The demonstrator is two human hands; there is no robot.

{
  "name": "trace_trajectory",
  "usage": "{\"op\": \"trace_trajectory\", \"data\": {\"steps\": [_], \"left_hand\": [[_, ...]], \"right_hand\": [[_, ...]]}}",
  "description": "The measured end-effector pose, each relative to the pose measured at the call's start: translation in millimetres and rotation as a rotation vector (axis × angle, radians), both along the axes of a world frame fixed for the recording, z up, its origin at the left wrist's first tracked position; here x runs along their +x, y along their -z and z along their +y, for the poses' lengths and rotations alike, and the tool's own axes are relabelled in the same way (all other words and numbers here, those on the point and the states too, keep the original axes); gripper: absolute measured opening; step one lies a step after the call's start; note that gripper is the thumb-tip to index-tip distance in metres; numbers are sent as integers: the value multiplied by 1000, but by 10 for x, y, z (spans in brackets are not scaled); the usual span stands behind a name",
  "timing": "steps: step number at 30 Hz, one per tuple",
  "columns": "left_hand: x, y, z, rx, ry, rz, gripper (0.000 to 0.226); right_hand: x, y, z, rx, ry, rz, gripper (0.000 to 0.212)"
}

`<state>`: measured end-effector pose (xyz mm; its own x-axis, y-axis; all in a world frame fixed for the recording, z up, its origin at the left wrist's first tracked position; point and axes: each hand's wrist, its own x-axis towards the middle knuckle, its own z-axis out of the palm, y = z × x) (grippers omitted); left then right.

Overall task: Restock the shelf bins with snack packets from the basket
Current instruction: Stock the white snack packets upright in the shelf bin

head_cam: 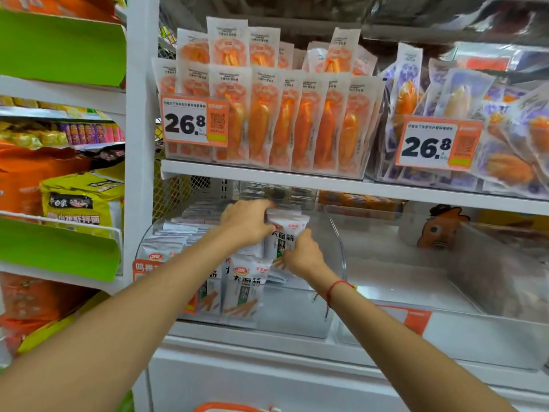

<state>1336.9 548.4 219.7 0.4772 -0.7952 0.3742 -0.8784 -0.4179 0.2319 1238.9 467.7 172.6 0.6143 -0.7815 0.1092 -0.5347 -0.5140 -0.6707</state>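
Observation:
Both hands reach into a clear plastic shelf bin (335, 233) on the lower shelf. My left hand (246, 223) grips the top of a bunch of white snack packets (282, 236) with black and green print, held upright inside the bin. My right hand (303, 255) holds the same bunch from its lower right side. More of these white packets (242, 288) stand in rows at the bin's front and left. The bin's right part holds no packets. An orange basket rim (225, 407) shows at the bottom edge.
A neighbouring clear bin (490, 281) sits to the right with a fox-shaped card (439, 226) behind it. The shelf above (267, 173) carries orange packets and purple packets with 26.8 price tags. A white upright post (139, 144) divides off the left rack of bagged goods.

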Motion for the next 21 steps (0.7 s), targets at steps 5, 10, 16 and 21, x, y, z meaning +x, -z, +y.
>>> {"op": "trace_trajectory", "data": {"steps": [5, 10, 16, 21], "left_hand": [[183, 1, -267, 342, -135, -75, 53], [295, 26, -376, 384, -133, -83, 36], [335, 106, -567, 335, -178, -112, 29], [418, 124, -564, 244, -88, -173, 21]], "right_hand": [[311, 123, -315, 75, -3, 243, 50], [474, 234, -449, 113, 11, 358, 48], [633, 341, -467, 185, 85, 192, 50], [647, 392, -430, 195, 67, 205, 63]]}}
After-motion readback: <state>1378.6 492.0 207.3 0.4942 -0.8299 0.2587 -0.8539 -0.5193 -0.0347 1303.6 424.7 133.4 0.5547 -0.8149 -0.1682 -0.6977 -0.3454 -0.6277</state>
